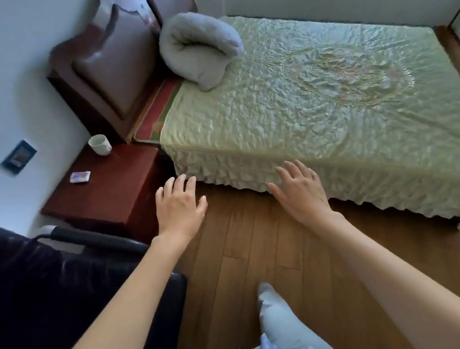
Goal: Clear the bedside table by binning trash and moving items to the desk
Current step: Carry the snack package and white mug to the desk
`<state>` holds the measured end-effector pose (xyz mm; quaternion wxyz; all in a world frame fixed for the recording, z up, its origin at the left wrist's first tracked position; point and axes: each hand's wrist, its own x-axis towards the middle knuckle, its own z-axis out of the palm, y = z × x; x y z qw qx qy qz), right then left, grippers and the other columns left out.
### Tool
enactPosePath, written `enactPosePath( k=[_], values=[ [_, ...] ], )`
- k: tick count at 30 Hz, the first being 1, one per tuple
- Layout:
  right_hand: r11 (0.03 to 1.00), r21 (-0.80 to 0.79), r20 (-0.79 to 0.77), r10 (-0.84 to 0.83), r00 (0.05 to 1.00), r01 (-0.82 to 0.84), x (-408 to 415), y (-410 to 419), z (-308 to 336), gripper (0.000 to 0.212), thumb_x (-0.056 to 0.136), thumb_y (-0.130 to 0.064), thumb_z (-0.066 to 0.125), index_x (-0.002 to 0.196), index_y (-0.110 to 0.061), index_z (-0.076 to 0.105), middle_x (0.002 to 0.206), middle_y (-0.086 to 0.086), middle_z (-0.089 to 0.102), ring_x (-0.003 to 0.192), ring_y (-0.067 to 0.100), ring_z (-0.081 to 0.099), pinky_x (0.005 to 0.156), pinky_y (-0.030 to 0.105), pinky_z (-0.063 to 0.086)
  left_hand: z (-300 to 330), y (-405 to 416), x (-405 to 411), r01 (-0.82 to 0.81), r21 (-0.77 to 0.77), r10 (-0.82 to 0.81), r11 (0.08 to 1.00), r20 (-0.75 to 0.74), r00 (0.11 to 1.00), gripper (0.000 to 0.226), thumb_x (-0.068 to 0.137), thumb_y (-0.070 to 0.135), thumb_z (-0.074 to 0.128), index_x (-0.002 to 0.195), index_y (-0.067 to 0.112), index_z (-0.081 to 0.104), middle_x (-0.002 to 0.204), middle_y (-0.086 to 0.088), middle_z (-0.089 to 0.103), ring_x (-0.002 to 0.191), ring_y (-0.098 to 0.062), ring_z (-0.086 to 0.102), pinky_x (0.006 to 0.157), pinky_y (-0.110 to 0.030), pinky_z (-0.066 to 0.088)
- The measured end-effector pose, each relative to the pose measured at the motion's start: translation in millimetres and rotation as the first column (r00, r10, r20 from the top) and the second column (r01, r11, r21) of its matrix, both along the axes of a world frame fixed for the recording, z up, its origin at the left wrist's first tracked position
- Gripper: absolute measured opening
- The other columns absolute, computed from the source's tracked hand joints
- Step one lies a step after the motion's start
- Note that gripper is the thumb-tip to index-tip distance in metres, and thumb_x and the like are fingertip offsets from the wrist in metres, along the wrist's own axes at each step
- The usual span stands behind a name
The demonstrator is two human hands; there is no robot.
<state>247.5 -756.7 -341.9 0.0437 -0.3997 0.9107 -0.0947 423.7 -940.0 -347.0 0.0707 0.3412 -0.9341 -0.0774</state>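
A dark red wooden bedside table (pixel 121 189) stands between the wall and the bed. On its far corner sits a white cup (pixel 99 145). A small flat white and purple packet (pixel 80 177) lies near its left edge. My left hand (pixel 180 205) hovers with fingers spread just off the table's near right corner, holding nothing. My right hand (pixel 299 187) is also open and empty, held over the floor in front of the bed's frilled edge.
The bed (pixel 319 116) with a pale green quilted cover fills the right side, a rolled grey blanket (pixel 198 48) at its head. A black chair (pixel 45 296) stands at the left. Wooden floor (pixel 237 264) lies between; my white-socked foot (pixel 277 318) is on it.
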Motion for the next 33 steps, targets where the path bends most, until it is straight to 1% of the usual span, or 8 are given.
enactPosePath(
  k=[3, 7, 12, 15, 20, 25, 28, 33],
  values=[
    [0.995, 0.028, -0.008, 0.099, 0.995, -0.099, -48.0, -39.2, 3.9, 0.055, 0.098, -0.046, 0.033, 0.142, -0.013, 0.036, 0.15, 0.01, 0.034, 0.142, 0.028, 0.019, 0.115, 0.044, 0.019, 0.9, -27.1, -33.4, -0.08, 0.008, 0.08, 0.997, 0.008, 0.997, 0.051, 0.09, 0.034, 0.053, 0.135, 0.01, 0.046, 0.141, -0.012, 0.046, 0.133, -0.031, 0.037, 0.108, -0.046, 0.03],
    [0.958, 0.076, 0.011, 0.276, 0.961, -0.276, -101.1, -103.3, 1.7, 0.055, 0.098, -0.045, 0.033, 0.142, -0.013, 0.035, 0.15, 0.01, 0.034, 0.142, 0.028, 0.02, 0.115, 0.043, 0.019, -6.3, -58.2, -63.5, -0.225, 0.033, 0.224, 0.974, 0.006, 0.974, 0.051, 0.089, 0.033, 0.055, 0.133, 0.01, 0.048, 0.139, -0.013, 0.049, 0.132, -0.031, 0.04, 0.107, -0.046, 0.032],
    [0.888, 0.08, 0.089, 0.446, 0.89, -0.453, -123.2, -185.4, -15.9, 0.054, 0.098, -0.047, 0.033, 0.141, -0.014, 0.036, 0.15, 0.008, 0.035, 0.142, 0.026, 0.02, 0.114, 0.041, 0.018, -16.4, -99.6, -72.0, -0.378, 0.06, 0.376, 0.924, 0.042, 0.925, 0.05, 0.089, 0.033, 0.056, 0.133, 0.01, 0.049, 0.138, -0.013, 0.05, 0.13, -0.031, 0.041, 0.105, -0.047, 0.034],
    [0.84, 0.08, 0.101, 0.528, 0.843, -0.536, -129.6, -248.3, -25.2, 0.052, 0.098, -0.046, 0.034, 0.139, -0.015, 0.038, 0.148, 0.008, 0.037, 0.141, 0.026, 0.022, 0.113, 0.04, 0.02, -24.2, -136.9, -69.6, -0.464, 0.061, 0.46, 0.884, 0.066, 0.886, 0.049, 0.09, 0.033, 0.056, 0.133, 0.01, 0.049, 0.138, -0.013, 0.05, 0.13, -0.03, 0.042, 0.104, -0.046, 0.036],
    [0.774, 0.066, 0.101, 0.623, 0.776, -0.63, -125.0, -355.6, -34.6, 0.05, 0.098, -0.045, 0.034, 0.138, -0.016, 0.04, 0.146, 0.007, 0.039, 0.139, 0.025, 0.026, 0.111, 0.041, 0.024, -34.3, -213.5, -60.1, -0.59, 0.039, 0.588, 0.807, 0.047, 0.808, 0.049, 0.089, 0.032, 0.057, 0.131, 0.009, 0.05, 0.135, -0.014, 0.052, 0.127, -0.031, 0.044, 0.102, -0.048, 0.037],
    [0.723, 0.029, 0.14, 0.681, 0.719, -0.69, -115.0, -452.1, -40.0, 0.054, 0.097, -0.047, 0.035, 0.14, -0.015, 0.038, 0.149, 0.007, 0.036, 0.141, 0.025, 0.023, 0.114, 0.043, 0.023, -35.2, -278.9, -52.3, -0.688, 0.023, 0.685, 0.726, 0.067, 0.725, 0.049, 0.09, 0.034, 0.054, 0.132, 0.01, 0.048, 0.137, -0.013, 0.051, 0.127, -0.031, 0.044, 0.103, -0.048, 0.037],
    [0.692, 0.014, 0.133, 0.714, 0.687, -0.722, -112.0, -502.2, -44.3, 0.054, 0.096, -0.046, 0.037, 0.139, -0.014, 0.039, 0.148, 0.008, 0.038, 0.141, 0.025, 0.023, 0.114, 0.043, 0.024, -35.5, -310.5, -49.1, -0.743, 0.038, 0.739, 0.669, 0.08, 0.669, 0.05, 0.091, 0.036, 0.053, 0.134, 0.01, 0.047, 0.138, -0.013, 0.049, 0.129, -0.03, 0.043, 0.105, -0.048, 0.036],
    [0.609, 0.017, 0.143, 0.783, 0.605, -0.793, -107.8, -581.7, -53.8, 0.053, 0.096, -0.044, 0.041, 0.139, -0.012, 0.041, 0.148, 0.01, 0.039, 0.141, 0.027, 0.024, 0.113, 0.043, 0.023, -47.1, -353.5, -46.6, -0.822, 0.05, 0.813, 0.568, 0.12, 0.569, 0.052, 0.091, 0.037, 0.053, 0.136, 0.011, 0.044, 0.141, -0.013, 0.047, 0.132, -0.031, 0.04, 0.107, -0.048, 0.035]
  ],
)
